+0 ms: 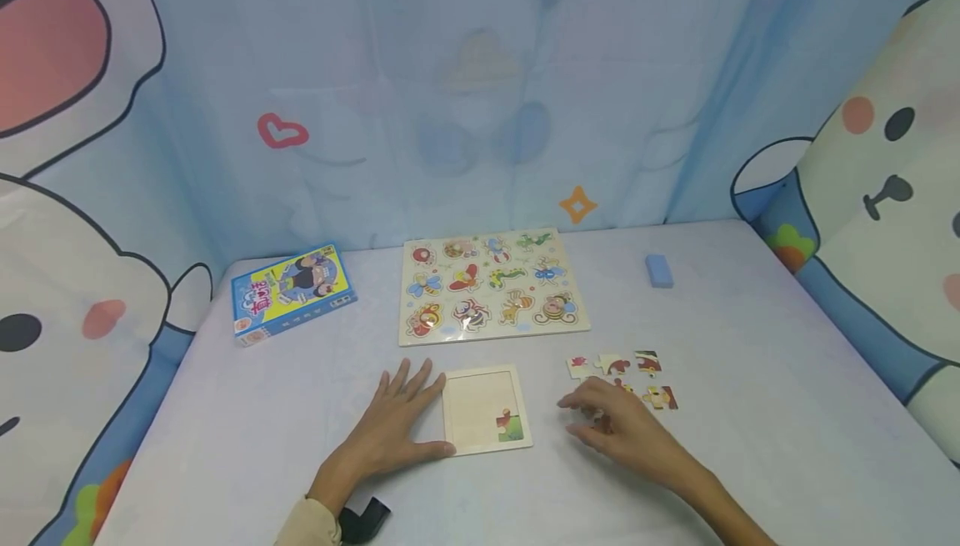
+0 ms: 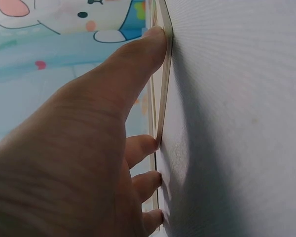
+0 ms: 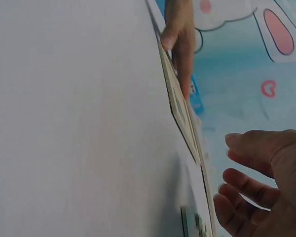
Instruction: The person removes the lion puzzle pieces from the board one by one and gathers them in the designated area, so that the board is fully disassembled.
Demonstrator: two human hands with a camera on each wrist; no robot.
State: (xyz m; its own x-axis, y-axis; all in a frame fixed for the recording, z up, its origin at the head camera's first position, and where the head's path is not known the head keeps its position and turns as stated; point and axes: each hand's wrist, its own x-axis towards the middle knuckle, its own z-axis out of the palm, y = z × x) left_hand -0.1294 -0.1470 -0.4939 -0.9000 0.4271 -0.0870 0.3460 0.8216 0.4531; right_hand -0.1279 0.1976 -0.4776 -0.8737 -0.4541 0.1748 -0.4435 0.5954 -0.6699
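Observation:
A square wooden puzzle tray (image 1: 480, 409) lies on the table, with a red and green puzzle piece (image 1: 509, 425) in its lower right corner. My left hand (image 1: 393, 429) rests at the tray's left side, fingers spread and thumb on the lower left corner. In the left wrist view, the thumb (image 2: 153, 47) touches the frame. Over the nearer loose pieces hovers my right hand (image 1: 626, 429), its fingers loosely bent and nothing visible between them. Several loose puzzle pieces (image 1: 660, 398) lie beyond and beneath it, partly hidden by the hand.
A wooden board with insect pictures (image 1: 491, 288) lies behind the tray. To its left is a blue and yellow box (image 1: 294, 292); a small blue block (image 1: 659, 271) sits at the back right. Below the left wrist is a black object (image 1: 365, 521). A printed curtain hangs behind.

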